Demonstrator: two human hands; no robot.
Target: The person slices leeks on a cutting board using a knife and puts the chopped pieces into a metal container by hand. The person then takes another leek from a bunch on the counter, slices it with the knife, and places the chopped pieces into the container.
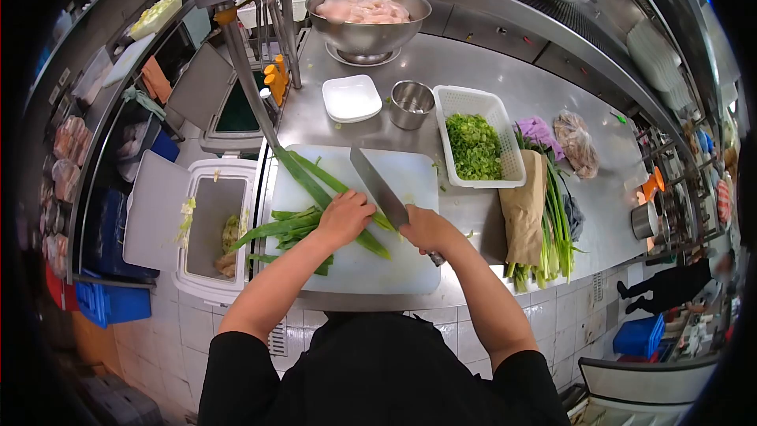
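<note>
My left hand (345, 218) presses on long green leek leaves (315, 181) lying across the white cutting board (410, 268), its fingers curled over them. In my right hand (426, 230) is the handle of a large knife (378, 188); the blade points up and left, close to the fingers of my left hand. Shorter green pieces (288, 225) lie at the board's left side, partly under my left forearm. Beyond the board's right edge, a white basket (516, 159) holds chopped greens (473, 146).
Behind the board are white square dishes (352, 99), a metal cup (412, 104) and a steel bowl (369, 31) of pale meat. Whole greens in brown paper (523, 213) lie at right. An open bin (213, 221) stands left. A person (670, 284) is far right.
</note>
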